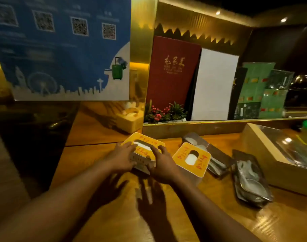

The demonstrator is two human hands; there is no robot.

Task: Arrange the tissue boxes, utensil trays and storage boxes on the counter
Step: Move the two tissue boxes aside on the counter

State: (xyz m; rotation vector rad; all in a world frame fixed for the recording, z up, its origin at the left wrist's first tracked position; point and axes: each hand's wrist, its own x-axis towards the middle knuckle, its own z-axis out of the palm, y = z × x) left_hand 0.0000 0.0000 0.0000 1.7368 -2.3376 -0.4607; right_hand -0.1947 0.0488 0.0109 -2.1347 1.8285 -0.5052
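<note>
A yellow-topped tissue box (145,140) with red writing sits on the wooden counter (114,215). My left hand (122,157) grips its left side and my right hand (162,164) grips its right side. A second yellow tissue box (193,158) stands just to the right, tissue showing in its slot. Right of that lie two dark utensil trays, one (212,154) behind the second box and one (250,179) nearer the front, both holding white spoons. A wooden storage box (261,151) with a clear lid stands at the far right.
A gold ledge (193,127) runs behind the counter, holding a red menu (172,72), a white board (214,84), green menus (257,88) and a small berry plant (165,112). Another tissue box (129,123) sits at the back. A blue poster (62,49) hangs on the left.
</note>
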